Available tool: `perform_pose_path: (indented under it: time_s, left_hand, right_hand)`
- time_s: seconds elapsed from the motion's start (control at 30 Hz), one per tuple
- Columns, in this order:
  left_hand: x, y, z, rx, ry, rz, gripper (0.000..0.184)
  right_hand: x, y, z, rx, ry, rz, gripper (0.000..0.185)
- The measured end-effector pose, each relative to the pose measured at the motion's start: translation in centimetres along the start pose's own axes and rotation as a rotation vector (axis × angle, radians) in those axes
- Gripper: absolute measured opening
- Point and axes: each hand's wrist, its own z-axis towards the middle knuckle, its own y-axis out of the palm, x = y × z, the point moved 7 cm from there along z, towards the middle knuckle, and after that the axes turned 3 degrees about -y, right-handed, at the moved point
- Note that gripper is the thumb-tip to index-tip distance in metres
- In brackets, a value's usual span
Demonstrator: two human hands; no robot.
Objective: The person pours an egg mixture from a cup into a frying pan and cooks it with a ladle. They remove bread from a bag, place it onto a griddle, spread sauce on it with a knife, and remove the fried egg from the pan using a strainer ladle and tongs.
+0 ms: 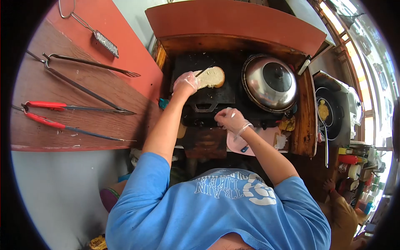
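A pale slice of bread with a brown crust lies over the black flat griddle. My left hand, in a clear plastic glove, is closed at the slice's left end, its fingertips partly hidden. A thin dark strip crosses the bread by those fingers; I cannot make out what it is. Lower right, my right hand is also gloved and hovers near the griddle's front edge. Its fingers are curled together, and whatever is between them is hidden.
A domed steel lid covers a pan right of the griddle. Red-handled tongs, plain metal tongs and a grater-like tool hang at left. A pink board sits in front. Far right, a frying pan holds yellow food, near another person's arm.
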Motion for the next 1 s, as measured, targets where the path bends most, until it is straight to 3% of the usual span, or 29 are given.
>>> perform_pose_path:
  time_s: [0.07,0.17,0.27,0.33,0.47,0.5,0.53,0.63,0.7,0.77,0.8,0.87,0.93,1.0]
  left_hand:
    - [0.1,-0.1,-1.7,-0.023,-0.021,-0.119,0.053]
    - [0.2,0.2,-2.0,0.108,0.045,-0.018,0.061]
    - [1.0,0.5,-1.0,0.222,0.221,-0.047,0.072]
    - [1.6,1.4,-0.4,-0.018,0.141,0.032,0.082]
    - [2.9,1.3,-3.9,-0.022,0.189,-0.012,0.066]
    - [3.1,1.6,-4.4,-0.095,0.068,-0.050,0.056]
    - [3.3,1.7,-5.1,-0.106,0.072,-0.194,0.047]
    - [2.7,2.9,-5.2,-0.097,0.219,-0.436,0.041]
    - [0.3,4.1,-6.1,-0.225,-0.222,-0.838,0.034]
    - [-1.3,4.7,-5.5,-0.188,-0.263,-0.853,0.032]
    - [-2.7,5.3,-4.8,-0.152,-0.300,-0.868,0.031]
    - [-4.7,6.0,-3.2,-0.023,-0.115,-0.718,0.034]
    - [-4.6,3.0,-4.2,0.139,-0.052,-0.370,0.041]
    - [-3.1,-1.5,-8.1,0.234,-0.122,-0.371,0.041]
  right_hand:
    - [1.3,-0.2,0.5,0.046,0.065,0.105,0.028]
    - [2.3,-1.2,1.4,0.177,0.121,0.159,0.027]
    - [2.0,-1.1,2.1,0.173,0.136,0.149,0.029]
    - [2.0,-1.0,2.7,0.207,0.130,0.094,0.030]
    - [3.0,-1.3,3.2,0.305,0.098,0.037,0.033]
    - [3.0,-1.6,3.0,0.296,0.124,0.013,0.037]
    - [3.5,-1.3,3.3,0.297,0.129,0.020,0.037]
    - [3.7,-2.0,3.8,0.441,0.138,-0.171,0.058]
    - [3.1,-2.1,4.2,0.453,0.173,-0.157,0.060]
    - [2.3,-2.0,4.7,0.459,0.201,-0.145,0.063]
    - [1.7,-2.4,4.7,0.566,0.177,-0.161,0.059]
    - [0.9,-3.0,5.2,0.663,0.143,-0.178,0.055]
    - [1.0,-2.3,7.8,0.391,0.151,-0.141,0.047]
    - [0.6,-1.8,8.7,0.347,0.180,-0.189,0.042]
